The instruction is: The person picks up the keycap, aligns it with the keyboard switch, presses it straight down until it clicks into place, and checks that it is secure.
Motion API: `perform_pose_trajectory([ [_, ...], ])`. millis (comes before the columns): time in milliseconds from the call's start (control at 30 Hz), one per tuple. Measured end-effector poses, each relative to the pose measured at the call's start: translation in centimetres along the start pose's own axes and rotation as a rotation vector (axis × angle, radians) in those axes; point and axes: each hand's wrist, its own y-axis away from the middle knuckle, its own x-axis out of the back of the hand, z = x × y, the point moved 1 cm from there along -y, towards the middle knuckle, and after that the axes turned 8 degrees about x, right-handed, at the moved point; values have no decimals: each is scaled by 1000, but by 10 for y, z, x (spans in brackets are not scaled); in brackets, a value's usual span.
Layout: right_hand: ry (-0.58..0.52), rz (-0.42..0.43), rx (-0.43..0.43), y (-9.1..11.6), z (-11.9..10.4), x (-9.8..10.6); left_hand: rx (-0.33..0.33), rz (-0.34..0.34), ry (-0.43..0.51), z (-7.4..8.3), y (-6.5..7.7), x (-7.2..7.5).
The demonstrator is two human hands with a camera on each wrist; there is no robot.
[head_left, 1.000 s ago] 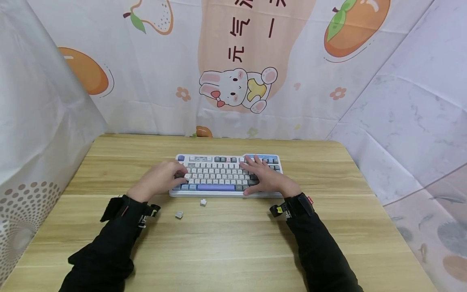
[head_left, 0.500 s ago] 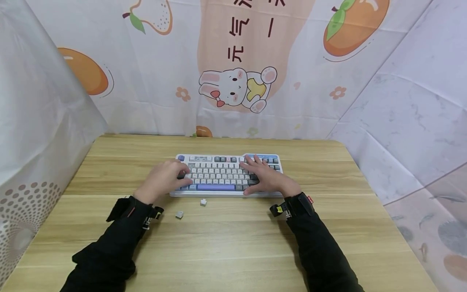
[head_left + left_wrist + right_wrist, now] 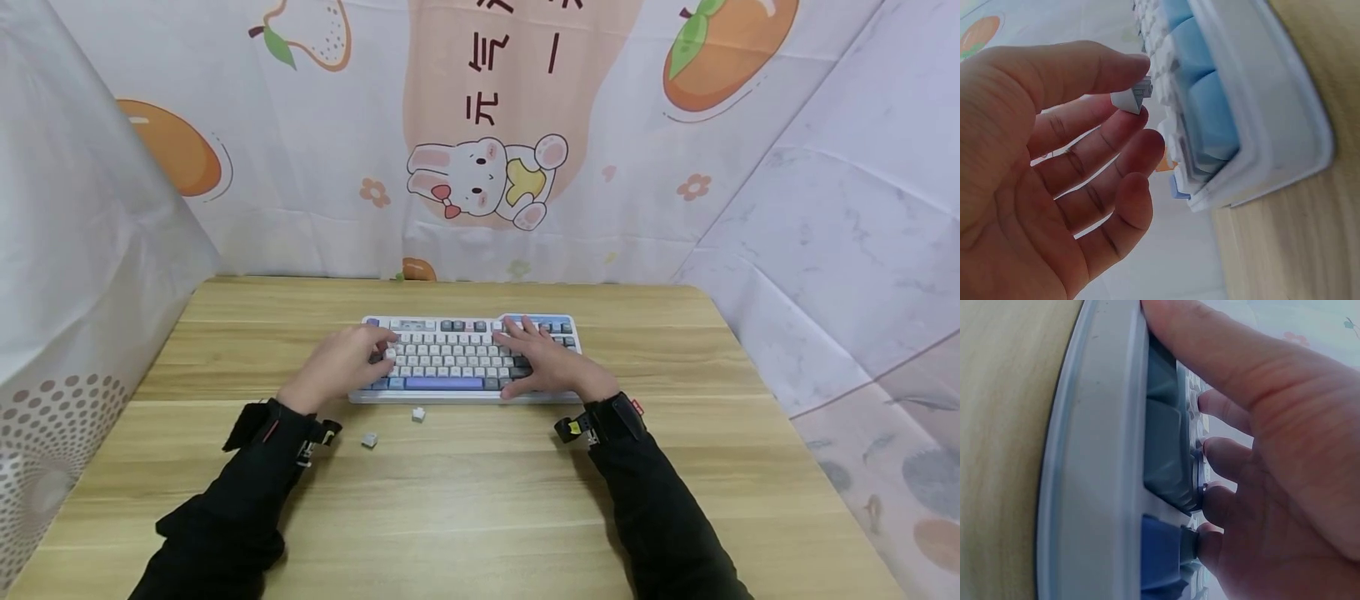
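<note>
A white keyboard (image 3: 444,360) with white, grey and blue keys and a purple space bar lies on the table. At its left end, my left hand (image 3: 337,362) pinches a small pale keycap (image 3: 1129,100) between thumb and fingertips, its underside turned toward the keys. The left wrist view has this keycap just off the key rows; whether it touches them I cannot tell. My right hand (image 3: 551,364) rests on the keyboard's right part with fingers spread, the thumb on the front edge. Two loose keycaps, one white (image 3: 418,414) and one greyish (image 3: 369,440), lie in front of the keyboard.
The wooden table (image 3: 465,508) extends around the keyboard on all sides. Behind it hangs a printed white curtain (image 3: 315,208), with more sheets at the left and right.
My left hand has shifted right and slightly away along the keyboard's left end, still pinching the keycap. The right hand and the two loose keycaps stay in place.
</note>
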Motion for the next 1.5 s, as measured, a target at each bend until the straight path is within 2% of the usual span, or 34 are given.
perform_pose_trajectory([
  [167,3,-9,-1,0,-1,2,-14,17,47,3,-8,5],
  [333,3,-7,-5,-1,-2,3,-9,35,88,6,-25,7],
  [500,-3,-12,-6,-1,-2,1,-17,66,79,13,-38,7],
  [667,-3,-10,14,0,-3,0,-12,93,71,25,-43,10],
  [867,2,-1,21,2,-2,1,-43,142,77,29,-47,13],
  [1267,-1,8,20,2,-4,0,-9,84,21,17,-56,-1],
  [1500,-4,13,14,3,-3,1,6,97,12,15,-58,-12],
])
